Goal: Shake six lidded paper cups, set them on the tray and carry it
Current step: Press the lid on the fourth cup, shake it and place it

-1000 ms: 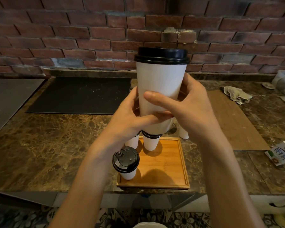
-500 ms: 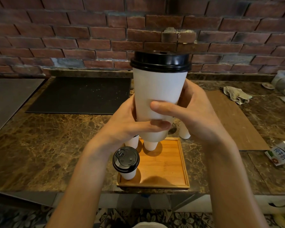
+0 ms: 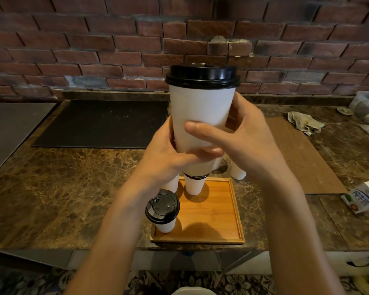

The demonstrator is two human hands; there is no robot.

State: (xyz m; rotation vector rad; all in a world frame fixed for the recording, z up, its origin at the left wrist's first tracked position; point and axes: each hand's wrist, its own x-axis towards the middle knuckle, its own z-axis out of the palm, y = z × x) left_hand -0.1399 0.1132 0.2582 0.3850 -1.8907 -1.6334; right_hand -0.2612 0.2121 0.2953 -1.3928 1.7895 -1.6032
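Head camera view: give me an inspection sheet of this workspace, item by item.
Surface: marble counter, black mat left, brown board right.
Job's things: held cup upright, lidded, above the tray; near cup and far cup on it; third cup at its far left corner, partly hidden; fourth cup on the counter beyond.
Clutter: rag, milk carton at right.
Hands: left hand and right hand both grip the held cup.
Cables: nothing seen.
Surroundings: brick wall behind, patterned floor below.
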